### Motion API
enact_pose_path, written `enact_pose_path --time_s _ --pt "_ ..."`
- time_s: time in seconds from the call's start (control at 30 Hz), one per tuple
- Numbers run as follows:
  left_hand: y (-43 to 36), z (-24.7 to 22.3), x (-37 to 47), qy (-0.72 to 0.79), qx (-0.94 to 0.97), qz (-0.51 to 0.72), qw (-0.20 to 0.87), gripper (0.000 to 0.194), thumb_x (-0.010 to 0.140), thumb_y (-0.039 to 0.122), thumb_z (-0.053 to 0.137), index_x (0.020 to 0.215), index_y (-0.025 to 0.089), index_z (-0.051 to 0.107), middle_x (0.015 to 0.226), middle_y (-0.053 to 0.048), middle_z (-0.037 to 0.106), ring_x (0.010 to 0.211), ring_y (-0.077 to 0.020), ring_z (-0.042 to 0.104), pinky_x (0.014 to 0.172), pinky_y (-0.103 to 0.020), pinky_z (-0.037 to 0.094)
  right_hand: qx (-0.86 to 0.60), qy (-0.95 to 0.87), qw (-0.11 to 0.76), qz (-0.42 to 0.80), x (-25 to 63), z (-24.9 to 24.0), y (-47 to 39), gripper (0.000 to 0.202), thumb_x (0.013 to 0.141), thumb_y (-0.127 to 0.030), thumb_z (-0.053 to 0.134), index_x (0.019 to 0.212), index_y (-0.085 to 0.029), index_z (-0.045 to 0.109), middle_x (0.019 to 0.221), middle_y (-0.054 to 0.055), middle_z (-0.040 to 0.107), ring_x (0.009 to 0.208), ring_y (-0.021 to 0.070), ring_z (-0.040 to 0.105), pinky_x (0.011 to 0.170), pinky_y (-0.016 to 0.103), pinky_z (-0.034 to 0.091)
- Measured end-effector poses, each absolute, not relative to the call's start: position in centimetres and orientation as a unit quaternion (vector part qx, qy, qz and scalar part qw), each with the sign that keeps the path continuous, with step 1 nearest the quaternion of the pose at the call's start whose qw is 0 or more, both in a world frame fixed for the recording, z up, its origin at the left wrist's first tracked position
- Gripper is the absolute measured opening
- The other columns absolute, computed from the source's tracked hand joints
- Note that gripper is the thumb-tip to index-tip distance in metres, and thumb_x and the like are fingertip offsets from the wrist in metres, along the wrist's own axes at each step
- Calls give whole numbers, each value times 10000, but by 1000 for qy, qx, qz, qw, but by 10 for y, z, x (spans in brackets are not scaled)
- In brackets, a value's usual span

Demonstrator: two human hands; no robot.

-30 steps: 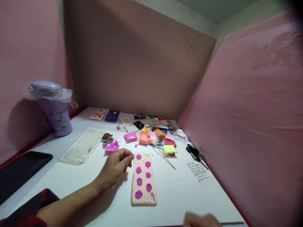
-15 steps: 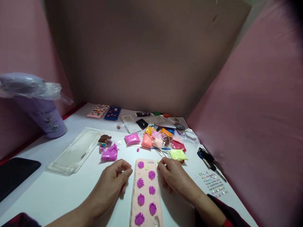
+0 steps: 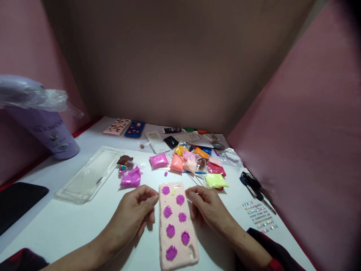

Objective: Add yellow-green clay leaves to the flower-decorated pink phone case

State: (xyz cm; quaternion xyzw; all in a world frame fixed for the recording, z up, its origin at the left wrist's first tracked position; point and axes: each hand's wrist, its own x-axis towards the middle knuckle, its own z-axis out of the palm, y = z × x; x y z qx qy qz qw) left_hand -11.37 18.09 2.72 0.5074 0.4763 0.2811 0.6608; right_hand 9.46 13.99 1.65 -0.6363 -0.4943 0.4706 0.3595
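Note:
A phone case (image 3: pixel 175 226) covered in pale pink clay lies in front of me, dotted with several purple clay flowers. Near its top sits a small yellow clay piece (image 3: pixel 173 192). My left hand (image 3: pixel 138 209) is closed, thumb and fingers pinched at the case's upper left edge. At the opposite edge, my right hand (image 3: pixel 208 207) has its fingertips closed against the upper right side. Another tiny yellow bit (image 3: pixel 190 187) shows just behind the right fingertips. Beyond the case lies a small purple clay piece (image 3: pixel 166 174).
Bagged clay packs, including a yellow one (image 3: pixel 216 181) and a magenta one (image 3: pixel 159 161), lie beyond my hands with thin sticks (image 3: pixel 191 171). A clear case (image 3: pixel 90 175), black phone-like slab (image 3: pixel 21 203) and purple cup (image 3: pixel 53 131) are left. Keys (image 3: pixel 255 188) and gem stickers (image 3: pixel 260 216) lie right.
The phone case has turned slightly, and its lower end now shows fully. Both hands have come in against its sides. The view has shifted a little.

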Motion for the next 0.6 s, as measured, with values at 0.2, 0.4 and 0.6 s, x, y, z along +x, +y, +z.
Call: enact_pose_path --time_s 0.2,0.4,0.6 --pt "182 28 -117 469 513 290 657 272 837 445 527 819 174 504 484 27 579 273 -56 353 268 -153 222 -618 -477 381 495 94 20 142 254 877 -338 462 949 -143 608 407 -59 504 300 56 381 316 151 281" --pt "182 28 -118 464 519 296 654 262 829 430 539 771 178 498 486 24 579 265 -59 349 269 -162 218 -606 -470 393 507 95 19 143 288 855 -344 495 1005 -127 608 442 -63 486 332 54 383 329 156 273" --pt "183 32 -119 482 549 322 603 257 805 411 573 726 172 519 602 36 536 444 -69 427 406 -184 326 -622 -488 380 481 93 20 144 346 863 -387 475 1055 -125 592 431 -69 458 319 58 333 332 176 227"
